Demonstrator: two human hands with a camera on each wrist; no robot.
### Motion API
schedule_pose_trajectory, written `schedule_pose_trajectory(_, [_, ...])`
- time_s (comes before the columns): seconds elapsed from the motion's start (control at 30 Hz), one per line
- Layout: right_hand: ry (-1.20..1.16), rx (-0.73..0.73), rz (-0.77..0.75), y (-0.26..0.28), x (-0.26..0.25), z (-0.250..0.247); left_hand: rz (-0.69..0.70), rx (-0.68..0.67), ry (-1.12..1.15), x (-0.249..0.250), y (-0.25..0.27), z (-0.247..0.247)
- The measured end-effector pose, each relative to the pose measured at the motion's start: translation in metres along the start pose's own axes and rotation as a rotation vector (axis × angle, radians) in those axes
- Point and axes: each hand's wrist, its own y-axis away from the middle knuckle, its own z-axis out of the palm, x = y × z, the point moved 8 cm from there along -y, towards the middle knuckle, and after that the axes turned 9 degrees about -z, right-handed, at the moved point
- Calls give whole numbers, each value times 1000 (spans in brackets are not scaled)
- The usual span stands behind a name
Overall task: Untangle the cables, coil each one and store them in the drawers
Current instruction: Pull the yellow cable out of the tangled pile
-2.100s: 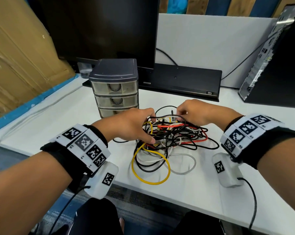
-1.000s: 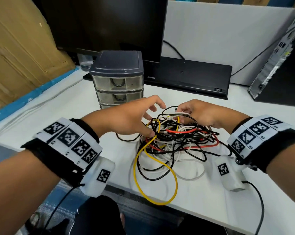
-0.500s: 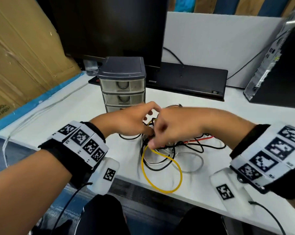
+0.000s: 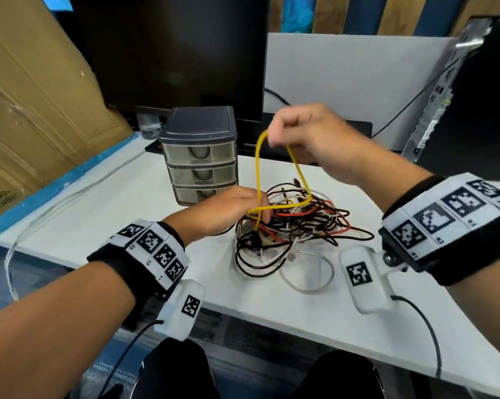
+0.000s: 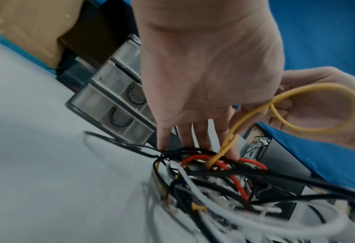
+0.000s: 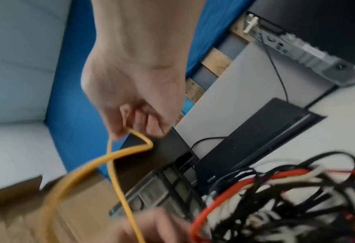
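- my left hand (image 4: 228, 210) presses straight fingers down on the cable tangle (image 4: 294, 226) on the white desk (image 4: 271, 306), right of the three-drawer organizer (image 4: 201, 154).
- my right hand (image 4: 303, 133) pinches the yellow cable (image 4: 258, 168), loop raised above the tangle.

Hardly any legible text is showing. Cardboard sheet (image 4: 27, 116), far left: dark upside-down print near its lower edge, too small and cropped to read. Wristbands (image 4: 153, 251) and white camera housings (image 4: 361, 276) are carrying black-and-white square marker codes, with tiny characters beside them that are staying unreadable. Nothing legible is showing on the drawer unit (image 4: 201, 156).
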Motion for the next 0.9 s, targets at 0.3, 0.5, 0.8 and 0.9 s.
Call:
schedule_pose_trajectory(0.3, [-147, 555, -143, -19, -29, -59, 9, 4, -49, 1, -4, 4])
schedule_pose_trajectory(0.5, [23, 693, -46, -6, -18, -66, 1, -22, -136, 1, -1, -11])
schedule_pose_trajectory(0.8, [437, 624, 144, 7, -21, -85, -288, -229, -274, -14, 11, -8])
schedule_pose_trajectory(0.9, [696, 353, 231, 7, -15, -74, -284, -176, -243, -12, 11, -14])
